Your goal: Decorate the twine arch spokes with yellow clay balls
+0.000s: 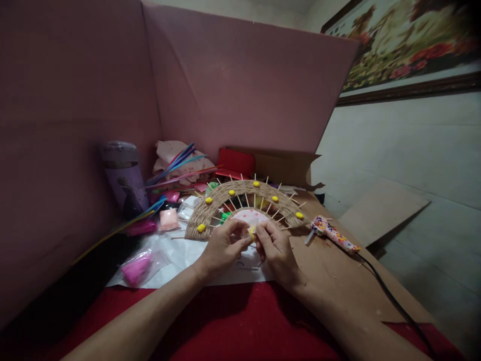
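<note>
Between the fingertips of both hands is a small yellow piece, like soft clay, with something clear and filmy around it. My left hand pinches it from the left, and my right hand pinches it from the right. Just behind them lies a half-ring fan shape of woven brown twine on thin sticks. Several yellow dots sit spaced along its band. A pale pink half-disc with red spots fills the fan's inner middle, partly hidden by my hands.
A patterned glue gun with a black cord rests on cardboard at right. Left are a bagged pink clay lump, a peach packet, pipe cleaners and a purple tumbler. Pink panels stand behind.
</note>
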A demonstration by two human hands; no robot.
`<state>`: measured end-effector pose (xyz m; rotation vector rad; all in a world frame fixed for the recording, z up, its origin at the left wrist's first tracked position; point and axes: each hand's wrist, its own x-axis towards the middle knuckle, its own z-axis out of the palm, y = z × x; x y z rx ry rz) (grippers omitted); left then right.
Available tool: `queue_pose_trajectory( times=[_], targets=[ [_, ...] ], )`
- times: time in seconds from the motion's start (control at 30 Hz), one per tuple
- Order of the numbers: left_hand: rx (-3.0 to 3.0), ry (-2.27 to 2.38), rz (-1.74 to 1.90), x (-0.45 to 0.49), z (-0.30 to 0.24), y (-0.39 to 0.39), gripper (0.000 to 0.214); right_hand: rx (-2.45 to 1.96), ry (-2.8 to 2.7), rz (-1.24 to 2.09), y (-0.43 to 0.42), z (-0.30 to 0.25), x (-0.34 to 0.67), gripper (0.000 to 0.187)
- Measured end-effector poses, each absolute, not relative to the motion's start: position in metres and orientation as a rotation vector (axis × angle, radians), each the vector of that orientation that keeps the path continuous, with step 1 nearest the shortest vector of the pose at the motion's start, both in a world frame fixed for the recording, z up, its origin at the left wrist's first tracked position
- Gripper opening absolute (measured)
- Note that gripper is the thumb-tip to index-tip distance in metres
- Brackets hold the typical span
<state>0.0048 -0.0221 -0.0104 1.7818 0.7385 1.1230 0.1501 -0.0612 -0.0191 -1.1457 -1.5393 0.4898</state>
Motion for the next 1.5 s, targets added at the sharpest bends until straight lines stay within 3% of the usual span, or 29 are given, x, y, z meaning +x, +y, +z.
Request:
queue_pose_trajectory(
  times=[0.27, 0.4, 0.57, 0.67, 0.9, 1.5],
  targets=[
    [1.415, 0.788, 1.209, 0.002, -0.002, -0.016, 0.024, -1.160, -1.384, 0.269, -0.061, -0.011, 0.158, 0.021],
    [1.368, 0.731, 1.214, 0.002, -0.001, -0.017, 0.021, -1.146, -1.500, 0.583, -0.052, -0.015, 0.157, 0.038],
    [1.342, 0.738, 1.249, 0.002, -0.002, -0.016, 0.020, -1.063, -1.493, 0.874, -0.049, -0.020, 0.152, 0.021],
    [1.347, 0.750, 1.263, 0.002, -0.002, -0.015, 0.021, -1.042, -1.446, 0.965, -0.050, -0.020, 0.151, 0.020],
    [1.425, 0.753, 1.184, -0.001, -0.003, -0.013, 0.023, -1.028, -1.384, 0.899, -0.044, -0.021, 0.157, 0.028],
    [1.715, 0.807, 1.206, 0.000, -0.009, -0.014, 0.012, -0.993, -1.476, 0.666, -0.047, -0.020, 0.158, 0.012]
  ],
)
